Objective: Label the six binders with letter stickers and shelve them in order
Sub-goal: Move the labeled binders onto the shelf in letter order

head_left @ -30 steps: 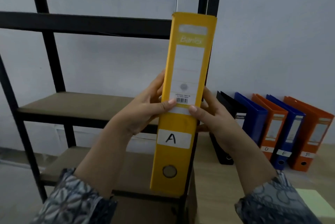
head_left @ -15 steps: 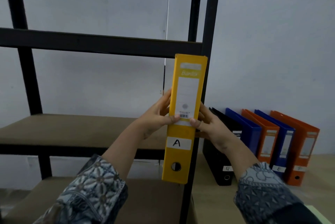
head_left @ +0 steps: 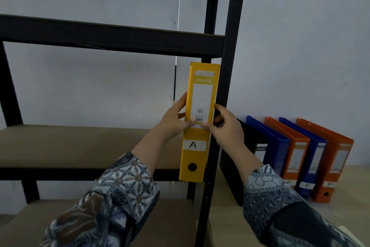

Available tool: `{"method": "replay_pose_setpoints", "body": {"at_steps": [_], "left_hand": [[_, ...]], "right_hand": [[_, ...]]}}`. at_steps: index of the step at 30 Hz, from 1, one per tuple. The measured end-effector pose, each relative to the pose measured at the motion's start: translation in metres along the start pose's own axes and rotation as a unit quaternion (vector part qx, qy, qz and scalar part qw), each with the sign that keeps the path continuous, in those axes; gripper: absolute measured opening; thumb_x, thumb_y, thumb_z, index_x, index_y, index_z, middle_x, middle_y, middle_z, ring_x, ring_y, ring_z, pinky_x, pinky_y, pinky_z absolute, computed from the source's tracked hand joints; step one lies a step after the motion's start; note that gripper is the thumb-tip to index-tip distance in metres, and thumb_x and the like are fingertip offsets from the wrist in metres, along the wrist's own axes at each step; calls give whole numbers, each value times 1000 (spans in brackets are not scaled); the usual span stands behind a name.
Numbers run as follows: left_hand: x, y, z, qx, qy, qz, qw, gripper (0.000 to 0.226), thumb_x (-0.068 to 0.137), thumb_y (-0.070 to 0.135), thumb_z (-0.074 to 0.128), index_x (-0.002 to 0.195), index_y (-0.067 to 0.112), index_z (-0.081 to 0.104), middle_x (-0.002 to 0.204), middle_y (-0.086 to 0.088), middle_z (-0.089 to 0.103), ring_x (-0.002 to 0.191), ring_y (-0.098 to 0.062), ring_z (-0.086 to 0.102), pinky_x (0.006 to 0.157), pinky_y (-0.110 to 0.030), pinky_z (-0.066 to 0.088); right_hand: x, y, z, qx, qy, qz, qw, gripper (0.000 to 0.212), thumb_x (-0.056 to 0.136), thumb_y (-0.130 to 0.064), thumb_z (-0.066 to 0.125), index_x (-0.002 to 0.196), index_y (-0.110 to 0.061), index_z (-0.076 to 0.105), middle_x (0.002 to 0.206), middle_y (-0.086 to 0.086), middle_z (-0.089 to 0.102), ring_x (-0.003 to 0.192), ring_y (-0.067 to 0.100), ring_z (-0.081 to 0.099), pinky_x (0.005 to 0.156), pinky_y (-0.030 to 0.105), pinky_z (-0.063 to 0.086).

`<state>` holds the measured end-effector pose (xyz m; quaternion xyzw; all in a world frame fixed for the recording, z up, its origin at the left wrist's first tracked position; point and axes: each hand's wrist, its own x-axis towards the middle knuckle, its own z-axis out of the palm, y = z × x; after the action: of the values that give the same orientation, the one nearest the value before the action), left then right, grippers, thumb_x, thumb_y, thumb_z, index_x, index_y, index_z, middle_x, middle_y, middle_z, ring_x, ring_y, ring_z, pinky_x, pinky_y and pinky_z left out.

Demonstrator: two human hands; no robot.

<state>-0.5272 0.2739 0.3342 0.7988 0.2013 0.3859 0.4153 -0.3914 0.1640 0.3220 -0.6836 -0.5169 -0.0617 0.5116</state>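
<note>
yellow binder a (head_left: 200, 96) | long axis upright | left hand (head_left: 172, 124) and right hand (head_left: 228, 129) grip its sides | shelf board (head_left: 80, 142) at 9 o'clock

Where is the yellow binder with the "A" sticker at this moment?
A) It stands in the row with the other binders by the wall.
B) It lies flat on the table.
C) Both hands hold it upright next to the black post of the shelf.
C: the left hand and the right hand grip the yellow binder upright beside the black post, apart from the other binders by the wall.
</note>
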Motion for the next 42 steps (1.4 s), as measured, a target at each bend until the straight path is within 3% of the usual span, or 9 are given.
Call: {"method": "replay_pose_setpoints", "body": {"at_steps": [3,7,16,22,27,33,36,40,42], "left_hand": [[12,-7,6,12,9,1,1000,86,86,20,69,151,32,14,151,2,36,136,-24,37,107,-47,40],[26,-13,13,27,20,2,999,85,88,16,65,152,30,12,152,2,33,137,-24,36,108,-43,40],[38,-26,20,33,46,-2,998,84,90,16,62,152,29,7,154,2,30,138,-24,34,108,-43,37],[46,-26,23,28,45,-24,998,85,90,15,63,152,34,7,153,3,30,138,-24,34,108,-46,39],[51,-23,22,47,76,-39,995,85,85,16,70,149,32,16,141,-5,39,126,-25,46,90,-33,49],[46,-18,22,17,92,-54,994,91,84,11,70,151,28,10,146,-6,35,130,-24,42,87,-29,45],[46,-18,26,18,94,-58,994,94,83,12,70,151,29,9,147,-6,33,131,-24,42,92,-34,47],[41,-20,32,5,108,-72,992,100,79,18,74,151,32,6,153,-4,26,139,-25,32,106,-51,40],[31,-18,38,3,141,-70,988,98,81,20,73,151,28,6,155,-5,22,141,-25,27,109,-50,37]], "right_hand": [[7,6,5,-69,39,6,997,57,79,-45,68,129,-32,44,101,-3,49,85,11,49,56,20,36],[15,11,12,-92,73,-5,993,51,79,-43,68,120,-27,43,100,-2,44,80,12,49,51,19,33],[27,20,27,-79,123,47,988,60,72,-43,75,107,-13,37,104,5,51,80,16,53,59,27,39],[31,27,31,-57,131,77,987,61,72,-45,75,108,-13,37,109,7,50,81,15,49,58,27,37],[28,32,31,-43,129,55,989,66,73,-44,75,116,-11,37,115,8,48,87,12,46,55,20,34],[17,39,27,-35,135,71,988,68,75,-41,74,124,-12,37,124,11,44,90,17,51,65,30,45],[10,43,24,-32,124,90,988,68,76,-39,74,126,-13,36,126,11,42,96,20,53,68,31,46],[2,47,22,-30,107,114,987,68,78,-40,72,129,-16,33,129,10,41,102,22,53,71,32,46],[-3,50,20,-33,101,118,987,66,79,-39,70,129,-16,33,130,10,41,103,22,53,71,32,46]]}}
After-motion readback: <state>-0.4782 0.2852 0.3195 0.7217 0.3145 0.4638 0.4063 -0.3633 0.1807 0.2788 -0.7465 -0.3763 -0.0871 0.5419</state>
